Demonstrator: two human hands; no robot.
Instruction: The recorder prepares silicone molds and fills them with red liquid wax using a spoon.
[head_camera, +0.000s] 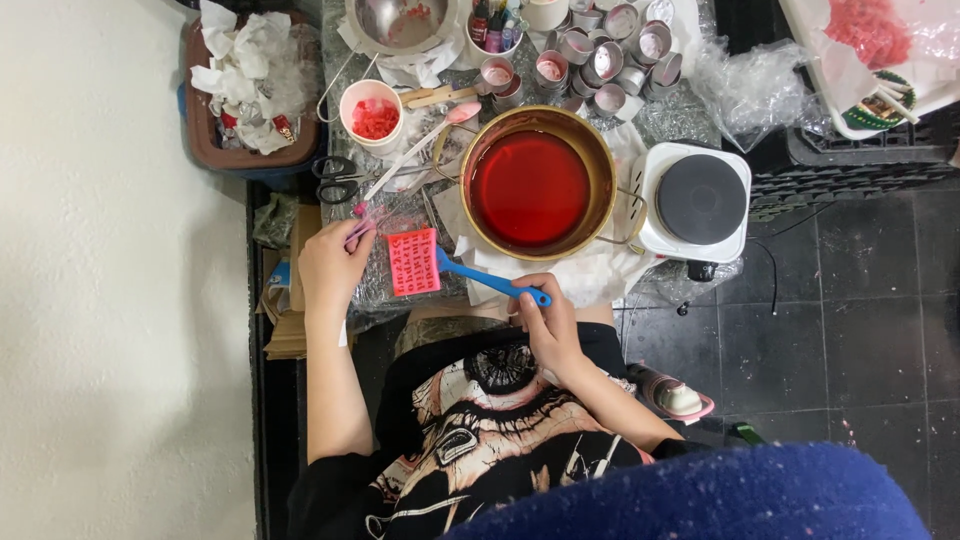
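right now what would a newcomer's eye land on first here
First, the brass pot of red liquid at the centre of the cluttered table. Just below it, the right hand grips a blue scraper on a red mould, while the left hand holds a pink spoon.

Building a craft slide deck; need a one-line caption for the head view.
Left hand holds a pink spoon, right hand a blue scraper beside a pan of red liquid.
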